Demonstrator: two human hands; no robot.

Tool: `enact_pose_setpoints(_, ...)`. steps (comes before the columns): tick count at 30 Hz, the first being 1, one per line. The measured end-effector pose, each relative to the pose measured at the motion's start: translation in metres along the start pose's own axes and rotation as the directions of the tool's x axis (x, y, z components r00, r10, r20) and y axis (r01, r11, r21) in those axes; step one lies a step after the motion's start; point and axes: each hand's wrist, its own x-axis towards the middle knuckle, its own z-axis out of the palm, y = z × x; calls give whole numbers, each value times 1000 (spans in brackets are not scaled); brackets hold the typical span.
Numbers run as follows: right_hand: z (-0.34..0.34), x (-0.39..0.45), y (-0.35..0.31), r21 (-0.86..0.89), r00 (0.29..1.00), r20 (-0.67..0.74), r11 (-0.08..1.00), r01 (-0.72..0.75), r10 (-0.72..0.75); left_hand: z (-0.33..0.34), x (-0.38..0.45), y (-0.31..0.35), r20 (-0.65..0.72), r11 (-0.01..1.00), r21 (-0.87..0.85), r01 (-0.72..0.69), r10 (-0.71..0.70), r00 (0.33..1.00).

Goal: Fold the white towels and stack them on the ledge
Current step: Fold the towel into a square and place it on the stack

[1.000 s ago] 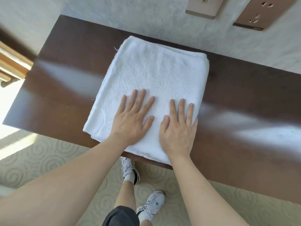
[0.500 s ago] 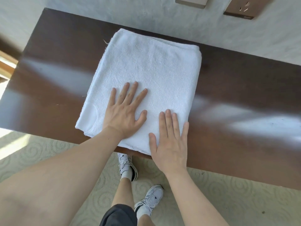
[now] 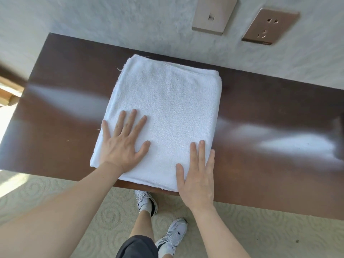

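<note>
- The left hand (image 3: 122,146) and right hand (image 3: 197,175), side by side at the middle of the folded white towel (image 3: 167,108) a second ago, now lie apart, the left near its left edge, the right at its near right corner.
- Both hands are flat, fingers straight, pressing the cloth and gripping nothing.
- That spread reads as smoothing a finished fold; stacking looks close.
- The towel lies on the dark ledge (image 3: 260,101), its near edge reaching the ledge's front.
- It is looped terry, soft and thick, a rounded rectangle; the layers at the far edge seem two or more, hard to count.
- The ledge is glossy brown wood with pale glare.
</note>
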Motion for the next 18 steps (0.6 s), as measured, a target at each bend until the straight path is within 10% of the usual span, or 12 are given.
enact_pose_setpoints(7, -42, 95, -10, -219, 986, -55, 965, 144, -160, -4, 5, 9, -20, 965, -239, 112, -120, 993)
enact_pose_setpoints(18, -50, 244, -31, -165, 948, 140, 937, 308, -287, 1, 15, 25, 56, 977, -112, 183, -178, 982)
